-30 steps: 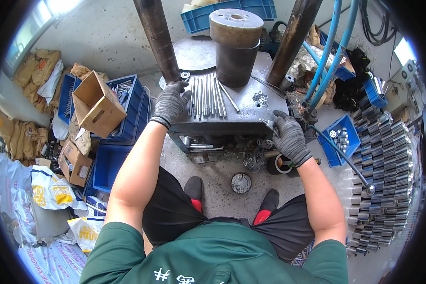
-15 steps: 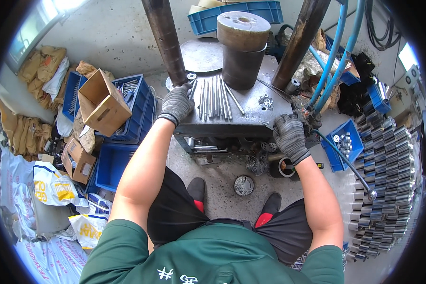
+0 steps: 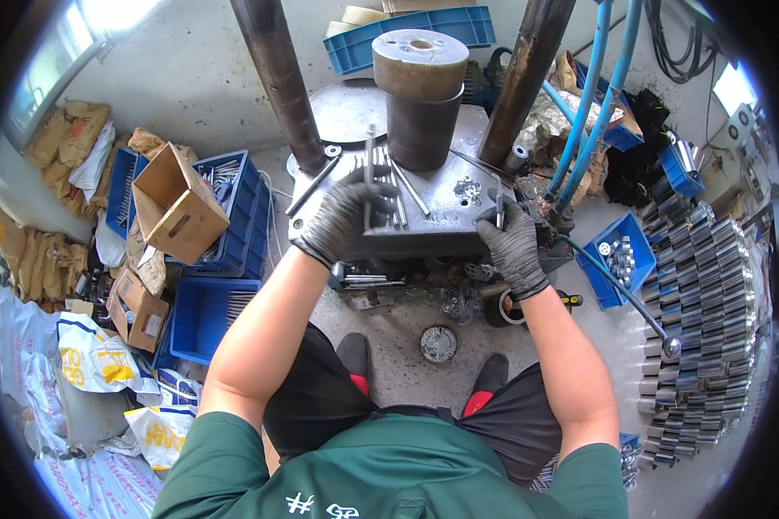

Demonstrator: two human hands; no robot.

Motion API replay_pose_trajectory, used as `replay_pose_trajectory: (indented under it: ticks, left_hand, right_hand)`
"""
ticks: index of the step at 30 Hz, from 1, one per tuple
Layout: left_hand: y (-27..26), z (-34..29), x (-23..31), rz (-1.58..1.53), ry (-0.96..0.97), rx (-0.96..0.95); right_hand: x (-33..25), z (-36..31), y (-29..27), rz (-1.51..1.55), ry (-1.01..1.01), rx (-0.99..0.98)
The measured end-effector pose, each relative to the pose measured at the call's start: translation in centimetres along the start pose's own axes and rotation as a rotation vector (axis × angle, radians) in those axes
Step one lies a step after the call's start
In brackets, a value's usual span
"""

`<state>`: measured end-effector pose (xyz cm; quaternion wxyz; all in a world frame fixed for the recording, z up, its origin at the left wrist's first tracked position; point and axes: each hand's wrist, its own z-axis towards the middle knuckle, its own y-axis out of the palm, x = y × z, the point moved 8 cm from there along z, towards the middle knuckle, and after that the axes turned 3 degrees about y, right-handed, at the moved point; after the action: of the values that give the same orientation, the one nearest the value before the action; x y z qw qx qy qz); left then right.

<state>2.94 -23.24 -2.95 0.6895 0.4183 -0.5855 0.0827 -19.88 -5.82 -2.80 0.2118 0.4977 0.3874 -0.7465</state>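
Note:
My left hand [image 3: 342, 221], in a dark grey glove, is closed on a metal rod [image 3: 369, 164] that stands roughly upright and is slightly blurred. It hovers over a row of similar rods [image 3: 397, 186] lying on the steel press table [image 3: 446, 203]. My right hand [image 3: 514, 255], gloved too, pinches a small, slim metal piece [image 3: 499, 206] at the table's right front edge; its exact kind cannot be made out. A darker rod [image 3: 313, 186] lies alone at the table's left. Small metal rings or links [image 3: 468, 191] are heaped between the rods and my right hand.
A thick steel cylinder [image 3: 422, 121] stands behind the rods, between two press columns [image 3: 281, 86]. Blue hoses [image 3: 580, 130] hang at the right. Blue crates [image 3: 203, 324] and an open wooden box [image 3: 180, 208] are at the left. Stacked metal cylinders [image 3: 710, 329] line the right.
My left hand has moved right, from beside the left column to the rods, and now holds one up. A darker rod lies where it was. My right hand now shows a metal piece held upright.

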Motion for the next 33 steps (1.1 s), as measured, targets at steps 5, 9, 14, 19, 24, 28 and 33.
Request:
replay_pose_trajectory:
  ticks: [5, 9, 14, 19, 24, 28, 33]
  left_hand:
    - [8.1, -2.3, -4.5, 0.212, -0.133, -0.056]
    - [9.9, -2.3, -6.2, 0.300, -0.180, -0.107]
    - [10.3, -2.0, -6.0, 0.338, -0.216, -0.129]
    - [10.2, -1.6, -6.9, 0.345, -0.249, -0.159]
    - [8.2, -1.2, -6.2, 0.107, -0.250, 0.008]
    - [7.8, -1.5, -4.8, 0.116, -0.262, 0.032]
    - [6.7, -1.1, -4.3, 0.106, -0.159, 0.100]
  right_hand:
    - [-1.3, -2.1, 1.3, 0.393, 0.168, -0.077]
    - [-1.2, -3.2, 1.8, 0.592, 0.266, -0.121]
    - [-0.9, -3.8, 1.5, 0.637, 0.356, -0.130]
    - [-2.1, -4.4, 1.0, 0.679, 0.416, -0.154]
    - [-2.9, -4.6, 0.3, 0.425, 0.306, -0.334]
    - [-6.9, -4.8, -1.2, -0.272, -0.187, -0.195]
    - [-9.9, -5.6, -1.0, -0.653, -0.538, -0.117]
